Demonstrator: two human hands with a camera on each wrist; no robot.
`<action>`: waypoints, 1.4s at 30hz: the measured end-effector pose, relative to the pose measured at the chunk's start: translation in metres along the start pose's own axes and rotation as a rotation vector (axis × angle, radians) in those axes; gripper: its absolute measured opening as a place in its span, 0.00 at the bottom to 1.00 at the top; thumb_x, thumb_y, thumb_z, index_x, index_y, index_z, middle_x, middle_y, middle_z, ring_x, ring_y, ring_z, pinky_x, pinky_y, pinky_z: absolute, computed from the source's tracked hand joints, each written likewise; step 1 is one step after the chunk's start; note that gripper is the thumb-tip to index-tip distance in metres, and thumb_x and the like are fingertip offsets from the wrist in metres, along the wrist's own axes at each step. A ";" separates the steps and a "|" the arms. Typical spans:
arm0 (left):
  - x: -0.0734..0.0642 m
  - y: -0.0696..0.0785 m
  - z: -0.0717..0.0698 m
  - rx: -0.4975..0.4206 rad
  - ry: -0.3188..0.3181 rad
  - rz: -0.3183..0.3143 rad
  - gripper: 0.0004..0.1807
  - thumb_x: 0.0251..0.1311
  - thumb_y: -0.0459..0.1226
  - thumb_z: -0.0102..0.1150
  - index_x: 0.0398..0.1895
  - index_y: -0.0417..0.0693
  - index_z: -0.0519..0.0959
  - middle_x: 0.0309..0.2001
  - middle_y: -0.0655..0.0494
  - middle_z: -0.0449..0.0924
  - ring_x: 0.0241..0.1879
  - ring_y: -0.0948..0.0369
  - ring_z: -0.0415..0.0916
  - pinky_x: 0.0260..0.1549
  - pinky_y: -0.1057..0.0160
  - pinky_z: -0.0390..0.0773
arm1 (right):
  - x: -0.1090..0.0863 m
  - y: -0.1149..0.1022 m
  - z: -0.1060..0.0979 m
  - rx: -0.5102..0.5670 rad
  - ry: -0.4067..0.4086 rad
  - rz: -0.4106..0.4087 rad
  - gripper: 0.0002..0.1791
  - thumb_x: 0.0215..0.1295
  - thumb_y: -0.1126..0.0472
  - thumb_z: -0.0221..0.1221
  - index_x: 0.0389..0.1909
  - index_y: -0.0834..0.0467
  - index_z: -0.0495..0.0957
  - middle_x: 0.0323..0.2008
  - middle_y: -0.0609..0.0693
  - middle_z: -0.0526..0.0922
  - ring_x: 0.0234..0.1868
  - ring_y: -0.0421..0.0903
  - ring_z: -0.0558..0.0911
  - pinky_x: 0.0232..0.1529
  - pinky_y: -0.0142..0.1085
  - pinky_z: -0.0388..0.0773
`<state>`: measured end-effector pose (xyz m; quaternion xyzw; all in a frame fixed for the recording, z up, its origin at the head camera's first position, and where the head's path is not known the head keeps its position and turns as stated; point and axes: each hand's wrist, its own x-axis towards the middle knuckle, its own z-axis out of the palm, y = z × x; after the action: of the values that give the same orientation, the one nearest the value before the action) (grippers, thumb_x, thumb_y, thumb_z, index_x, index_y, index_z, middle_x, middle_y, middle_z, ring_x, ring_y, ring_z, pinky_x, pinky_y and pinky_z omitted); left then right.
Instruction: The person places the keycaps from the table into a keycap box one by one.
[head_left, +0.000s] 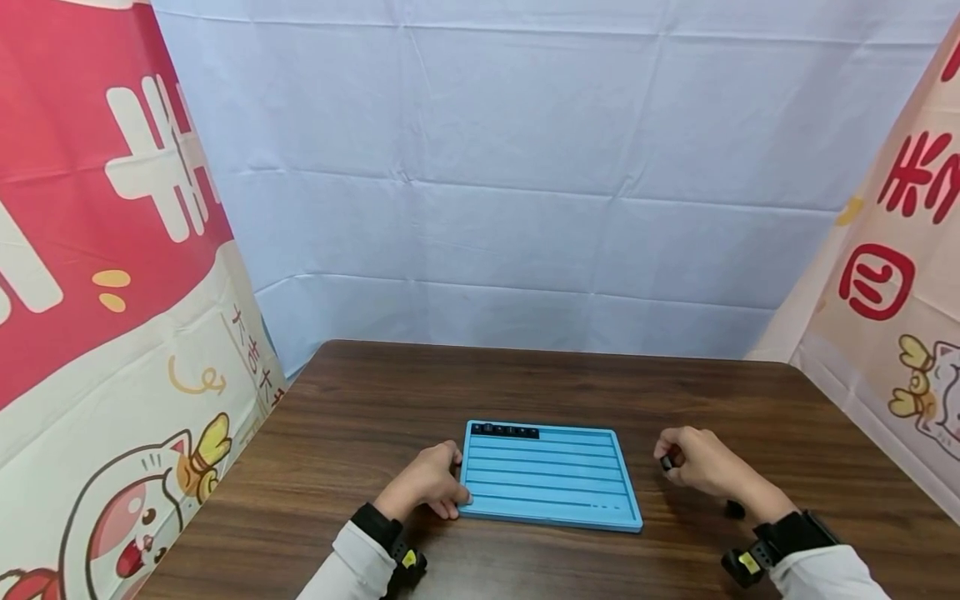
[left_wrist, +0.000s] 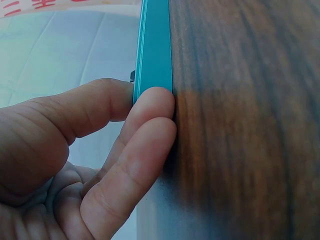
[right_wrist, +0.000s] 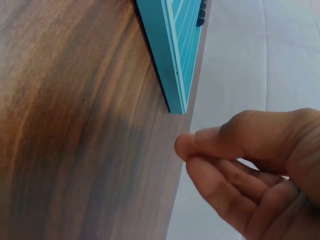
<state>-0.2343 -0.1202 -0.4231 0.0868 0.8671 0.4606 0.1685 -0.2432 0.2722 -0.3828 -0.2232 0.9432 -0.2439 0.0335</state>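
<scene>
A flat blue grooved board (head_left: 551,477) lies on the table, with a row of several small black tiles (head_left: 505,431) in its top groove at the left. My left hand (head_left: 429,482) holds the board's left edge; in the left wrist view, fingers (left_wrist: 145,155) press against its blue side wall. To the board's right, my right hand (head_left: 702,461) pinches a small black tile (head_left: 667,462) just above the table. In the right wrist view, the pinched fingertips (right_wrist: 187,146) hide that tile, and the board's corner stands apart from them.
Another small black piece (head_left: 734,509) lies on the brown wooden table (head_left: 390,392) beneath my right wrist. A pale blue cloth (head_left: 510,208) hangs behind the table, and printed cloths (head_left: 112,350) hang at both sides.
</scene>
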 end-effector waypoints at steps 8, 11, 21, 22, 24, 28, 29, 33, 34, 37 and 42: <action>-0.002 0.002 -0.001 0.007 0.001 0.001 0.26 0.46 0.24 0.66 0.48 0.35 0.65 0.17 0.43 0.77 0.13 0.55 0.77 0.13 0.60 0.79 | -0.003 0.004 0.002 0.080 0.003 -0.041 0.11 0.50 0.72 0.65 0.34 0.61 0.76 0.26 0.45 0.75 0.27 0.40 0.74 0.22 0.33 0.72; -0.002 0.002 -0.001 0.013 0.003 0.000 0.26 0.46 0.25 0.67 0.48 0.35 0.65 0.17 0.43 0.77 0.13 0.55 0.77 0.13 0.61 0.79 | -0.003 0.005 0.002 0.083 0.011 -0.049 0.11 0.51 0.70 0.66 0.35 0.61 0.77 0.26 0.44 0.75 0.27 0.40 0.73 0.22 0.32 0.72; -0.004 0.003 -0.002 0.015 0.001 -0.020 0.26 0.46 0.25 0.68 0.48 0.35 0.66 0.17 0.43 0.77 0.13 0.56 0.77 0.13 0.61 0.79 | -0.003 0.005 0.004 0.130 0.011 -0.011 0.13 0.49 0.76 0.64 0.33 0.62 0.74 0.27 0.48 0.75 0.29 0.45 0.75 0.22 0.34 0.73; -0.004 0.004 -0.002 0.011 -0.002 -0.023 0.26 0.46 0.25 0.67 0.48 0.35 0.66 0.17 0.43 0.77 0.13 0.56 0.77 0.13 0.61 0.79 | -0.002 0.005 0.004 0.133 0.005 -0.012 0.13 0.49 0.76 0.64 0.34 0.62 0.74 0.27 0.48 0.75 0.29 0.45 0.75 0.22 0.34 0.73; -0.005 0.005 -0.003 0.001 -0.008 -0.030 0.26 0.46 0.24 0.67 0.48 0.35 0.66 0.17 0.43 0.77 0.13 0.56 0.76 0.13 0.61 0.79 | -0.002 0.006 0.004 0.142 -0.004 -0.023 0.13 0.50 0.75 0.64 0.36 0.62 0.74 0.29 0.49 0.77 0.30 0.45 0.76 0.22 0.34 0.74; -0.005 0.006 -0.004 -0.009 -0.015 -0.032 0.26 0.45 0.23 0.67 0.48 0.34 0.66 0.18 0.43 0.77 0.13 0.56 0.76 0.13 0.60 0.80 | -0.001 0.008 0.003 0.171 -0.021 -0.065 0.14 0.54 0.73 0.63 0.43 0.65 0.77 0.31 0.49 0.79 0.28 0.42 0.78 0.22 0.33 0.74; -0.005 0.006 -0.004 -0.009 -0.016 -0.030 0.26 0.45 0.23 0.67 0.48 0.34 0.66 0.18 0.43 0.77 0.13 0.56 0.76 0.13 0.60 0.80 | -0.001 0.008 0.003 0.181 -0.023 -0.074 0.14 0.54 0.72 0.62 0.43 0.66 0.78 0.30 0.49 0.79 0.27 0.42 0.78 0.22 0.33 0.75; -0.006 0.007 -0.004 -0.004 -0.017 -0.025 0.26 0.45 0.24 0.67 0.47 0.34 0.66 0.18 0.43 0.77 0.13 0.56 0.76 0.14 0.61 0.80 | -0.002 0.006 0.002 0.174 -0.015 -0.078 0.12 0.54 0.72 0.62 0.41 0.65 0.79 0.26 0.46 0.79 0.25 0.40 0.78 0.22 0.32 0.75; -0.006 0.007 -0.004 -0.002 -0.018 -0.024 0.26 0.46 0.24 0.67 0.47 0.34 0.66 0.18 0.43 0.77 0.13 0.57 0.76 0.14 0.61 0.80 | -0.002 0.006 0.002 0.170 -0.012 -0.069 0.12 0.54 0.72 0.63 0.41 0.65 0.79 0.26 0.46 0.79 0.25 0.40 0.78 0.22 0.32 0.75; -0.007 0.007 -0.004 -0.002 -0.018 -0.026 0.26 0.45 0.24 0.67 0.47 0.34 0.66 0.18 0.42 0.76 0.13 0.57 0.76 0.14 0.61 0.80 | -0.003 0.004 0.003 0.164 -0.014 -0.035 0.12 0.53 0.72 0.63 0.40 0.65 0.78 0.26 0.45 0.79 0.26 0.39 0.78 0.23 0.32 0.75; -0.007 0.008 -0.005 -0.012 -0.021 -0.032 0.27 0.45 0.24 0.68 0.48 0.35 0.66 0.18 0.42 0.76 0.13 0.57 0.76 0.14 0.61 0.80 | -0.003 0.005 0.005 0.224 -0.057 0.013 0.14 0.54 0.76 0.59 0.43 0.69 0.76 0.32 0.50 0.79 0.31 0.42 0.81 0.25 0.34 0.78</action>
<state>-0.2298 -0.1214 -0.4130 0.0766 0.8638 0.4621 0.1855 -0.2420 0.2751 -0.3892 -0.2188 0.9102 -0.3409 0.0867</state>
